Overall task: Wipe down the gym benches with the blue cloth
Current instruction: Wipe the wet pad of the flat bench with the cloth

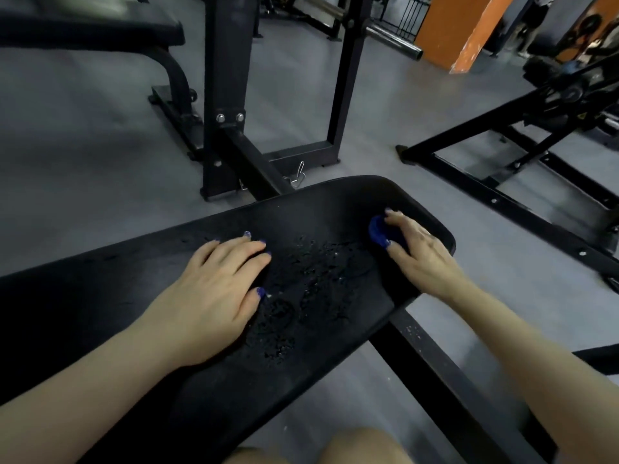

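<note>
Left hand (214, 289): laid flat on the black bench pad, fingers (234, 249) relaxed and slightly spread, nothing held.
Gym bench (140, 296): black pad seen slanting across the view; droplets (311, 279) are scattered on it between the two hands.
Right hand (415, 249): placed near the pad's far rounded end, fingers curled round the cloth.
Blue cloth (380, 231): bunched up, gripped and pressed on the pad.
Rack frame (227, 95): black uprights seen beyond the bench, on grey floor (83, 145).
</note>
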`<action>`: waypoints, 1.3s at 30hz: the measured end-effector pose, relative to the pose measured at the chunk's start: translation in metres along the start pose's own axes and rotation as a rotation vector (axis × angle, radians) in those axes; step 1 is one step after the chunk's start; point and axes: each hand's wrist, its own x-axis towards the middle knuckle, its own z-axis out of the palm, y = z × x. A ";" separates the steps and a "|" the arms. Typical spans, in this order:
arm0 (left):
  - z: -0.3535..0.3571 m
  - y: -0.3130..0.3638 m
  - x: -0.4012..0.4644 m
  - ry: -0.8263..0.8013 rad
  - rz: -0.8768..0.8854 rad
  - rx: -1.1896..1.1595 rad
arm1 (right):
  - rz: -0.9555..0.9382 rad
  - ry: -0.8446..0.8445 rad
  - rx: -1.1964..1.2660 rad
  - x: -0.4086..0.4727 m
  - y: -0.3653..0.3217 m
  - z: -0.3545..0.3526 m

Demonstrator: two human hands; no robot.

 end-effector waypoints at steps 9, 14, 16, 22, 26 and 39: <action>0.004 -0.004 0.000 0.048 0.016 -0.002 | -0.217 -0.045 -0.023 0.143 -0.051 0.045; 0.004 -0.003 -0.001 0.039 0.024 0.023 | -0.385 -0.070 0.003 0.064 -0.031 0.026; 0.005 -0.003 -0.001 0.038 0.024 0.033 | -0.420 -0.102 0.016 0.008 -0.022 0.017; 0.004 -0.002 -0.001 0.018 0.019 0.041 | -0.379 -0.124 0.040 -0.038 -0.010 0.005; 0.000 0.000 -0.002 -0.004 -0.001 0.043 | -0.166 -0.016 -0.014 0.034 -0.040 0.029; -0.020 -0.032 -0.070 0.007 -0.081 0.013 | -0.098 -0.031 0.031 0.013 0.003 -0.003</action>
